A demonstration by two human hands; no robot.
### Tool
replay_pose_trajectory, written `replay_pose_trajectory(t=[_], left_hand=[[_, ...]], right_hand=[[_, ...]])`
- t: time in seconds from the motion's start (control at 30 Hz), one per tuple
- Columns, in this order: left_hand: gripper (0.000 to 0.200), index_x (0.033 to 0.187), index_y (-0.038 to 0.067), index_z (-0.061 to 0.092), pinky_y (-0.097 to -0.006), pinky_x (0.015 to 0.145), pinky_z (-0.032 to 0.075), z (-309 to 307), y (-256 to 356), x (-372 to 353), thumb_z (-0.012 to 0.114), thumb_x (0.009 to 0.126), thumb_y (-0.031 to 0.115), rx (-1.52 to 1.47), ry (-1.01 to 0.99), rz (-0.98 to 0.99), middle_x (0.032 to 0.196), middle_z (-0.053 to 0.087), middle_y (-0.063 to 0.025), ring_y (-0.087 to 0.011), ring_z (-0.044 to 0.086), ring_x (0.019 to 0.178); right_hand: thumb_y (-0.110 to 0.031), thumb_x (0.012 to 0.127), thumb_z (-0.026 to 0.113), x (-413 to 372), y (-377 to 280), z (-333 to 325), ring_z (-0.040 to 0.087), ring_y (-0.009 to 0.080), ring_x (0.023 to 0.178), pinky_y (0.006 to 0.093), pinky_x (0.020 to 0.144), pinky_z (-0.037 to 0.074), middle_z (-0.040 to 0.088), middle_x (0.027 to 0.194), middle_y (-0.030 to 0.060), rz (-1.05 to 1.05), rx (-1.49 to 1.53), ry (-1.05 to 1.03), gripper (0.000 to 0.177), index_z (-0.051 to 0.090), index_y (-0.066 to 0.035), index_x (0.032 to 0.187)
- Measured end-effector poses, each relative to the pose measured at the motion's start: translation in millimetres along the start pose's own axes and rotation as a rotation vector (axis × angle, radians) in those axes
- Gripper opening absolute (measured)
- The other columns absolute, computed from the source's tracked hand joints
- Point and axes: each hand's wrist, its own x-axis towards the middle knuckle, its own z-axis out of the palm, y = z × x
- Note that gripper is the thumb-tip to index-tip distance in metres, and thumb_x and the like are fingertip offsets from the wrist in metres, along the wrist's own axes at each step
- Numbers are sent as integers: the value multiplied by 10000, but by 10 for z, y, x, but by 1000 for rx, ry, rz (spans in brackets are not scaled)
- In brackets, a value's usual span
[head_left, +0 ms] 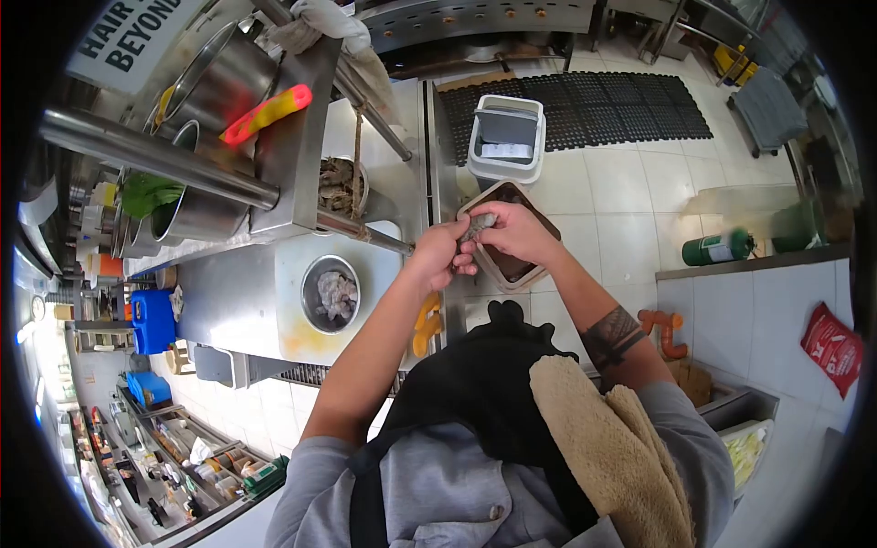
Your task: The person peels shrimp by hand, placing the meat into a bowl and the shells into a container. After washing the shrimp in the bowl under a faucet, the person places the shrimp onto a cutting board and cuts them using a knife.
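– What are the hands doing on your feed?

– The left hand (438, 251) has its fingers curled nearly closed around one end of a small grey piece (478, 226), shrimp-like to my eye. The right hand (521, 233) pinches the other end, thumb and fingers almost together. Neither is open.

– Where is the piece?

– Between the two hands, above the near part of a brown-lined tub (496, 275). I can't tell from here whether it touches the rim.

– How would you judge the feel?

– Light, I'd say, and probably wet and slippery: soft flesh, with perhaps a thin, stiffer skin. I'd take it by the thick middle, fingertips only. A hard squeeze could crush it or shoot it out sideways.

– And beyond the hands?

– To the left, a steel bowl (308, 301) of pale, limp-looking pieces (338, 294) sits on a white board (376, 265). Past it, partly behind a shelf rail (370, 234), I see a container of grey-brown pieces (336, 178).

– Anything farther?

– A white bin (540, 146) just past the tub, then a black floor mat (598, 100).
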Motion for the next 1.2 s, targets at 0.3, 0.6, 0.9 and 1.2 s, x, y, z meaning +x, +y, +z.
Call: replay_pose_trajectory(t=[0.3,0.6,0.9,1.2], left_hand=[[445,922,85,536,-333,491,397,264,-135,-30,430,1127,465,178,10,163,636,398,27,-108,329,473],[477,914,46,548,-323,450,420,174,-363,61,411,1133,447,400,168,438,657,481,-18,-132,450,493],[340,1035,-10,605,-543,645,516,-3,-311,-7,507,1093,310,1134,365,1007,766,649,-280,-507,632,703],[318,1052,18,597,-396,695,567,-148,-257,-126,538,1101,326,387,85,615,689,602,-73,-239,611,613]], right_hand=[[-64,963,624,-43,91,260,455,20,550,202,475,328,591,739,-29,-139,407,274,152,667,-33,1106],[-104,975,596,137,148,404,453,31,547,215,460,330,566,710,-26,-205,235,404,87,650,-42,1003],[-148,991,601,147,89,221,557,101,538,249,462,412,672,757,63,-41,458,282,190,698,15,984],[-179,945,709,475,482,-171,712,247,706,395,600,582,721,867,164,40,-264,560,204,685,19,989]])
